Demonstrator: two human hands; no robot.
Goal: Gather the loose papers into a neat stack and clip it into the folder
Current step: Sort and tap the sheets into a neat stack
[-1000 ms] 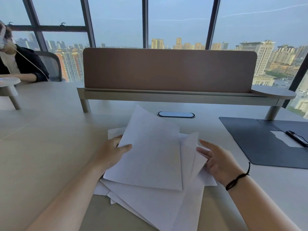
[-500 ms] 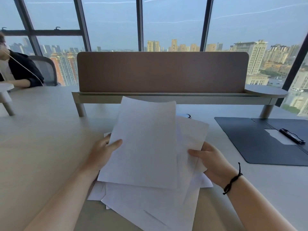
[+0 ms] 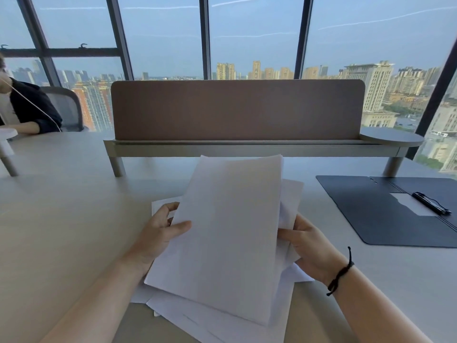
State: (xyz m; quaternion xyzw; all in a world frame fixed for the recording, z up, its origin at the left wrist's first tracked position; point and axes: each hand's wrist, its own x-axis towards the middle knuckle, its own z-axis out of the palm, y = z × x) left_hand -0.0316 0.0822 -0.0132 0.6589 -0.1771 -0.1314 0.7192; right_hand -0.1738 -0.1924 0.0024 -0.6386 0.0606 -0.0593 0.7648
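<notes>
Setting: high-rise office. Evidence: long pale table point(image 3: 74, 219); brown privacy screen point(image 3: 237, 110) on a raised shelf beyond the hands point(image 3: 158, 231); floor-to-ceiling windows point(image 3: 252, 33) behind it showing city towers (seen from well above street level); mesh office chair point(image 3: 66, 107) far left of the hands, a seated person point(image 3: 27, 107) beside it; open dark folder point(image 3: 385, 209) right of the hands.

both hands point(image 3: 158, 233) gripping papers point(image 3: 230, 233), open folder point(image 3: 385, 209)
</notes>
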